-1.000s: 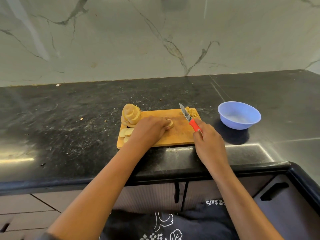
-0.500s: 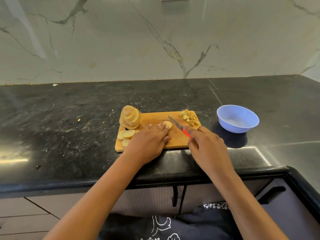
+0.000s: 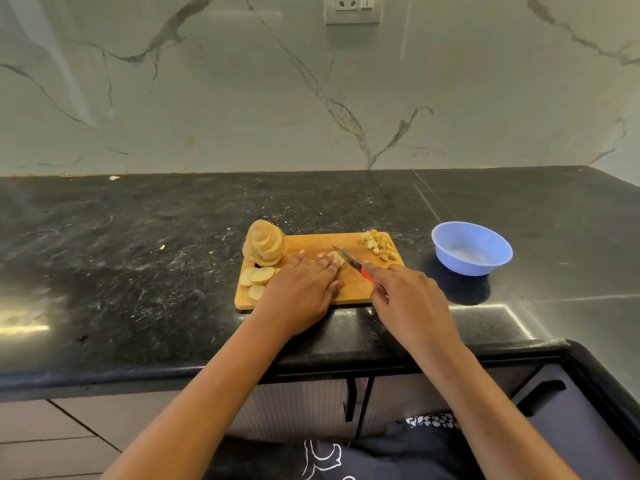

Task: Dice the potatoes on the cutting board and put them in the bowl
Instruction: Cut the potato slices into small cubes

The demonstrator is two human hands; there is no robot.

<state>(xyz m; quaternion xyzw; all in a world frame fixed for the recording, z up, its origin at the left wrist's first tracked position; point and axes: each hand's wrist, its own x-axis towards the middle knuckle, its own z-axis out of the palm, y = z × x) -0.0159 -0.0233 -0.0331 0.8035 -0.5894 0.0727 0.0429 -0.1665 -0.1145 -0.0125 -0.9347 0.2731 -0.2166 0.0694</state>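
A wooden cutting board (image 3: 349, 292) lies on the black counter. A fanned stack of potato slices (image 3: 265, 242) stands at its back left, loose slices (image 3: 258, 277) lie at its left edge, and a pile of diced potato (image 3: 378, 245) sits at its back right. My left hand (image 3: 304, 289) lies flat on the board, fingertips pressing a potato slice (image 3: 341, 260) mostly hidden beneath them. My right hand (image 3: 405, 299) grips a red-handled knife (image 3: 349, 260), its blade angled onto that slice. A blue bowl (image 3: 471, 248) stands right of the board.
The black stone counter (image 3: 138, 258) stretches wide to the left and behind the board, backed by a marble wall with a socket plate (image 3: 352, 8). The counter turns a corner at the right. Cabinet doors (image 3: 353, 400) lie below the front edge.
The knife swung from beside the diced pile over to the slice under my left fingers. My left hand's fingers flattened on that slice. The camera tilted up.
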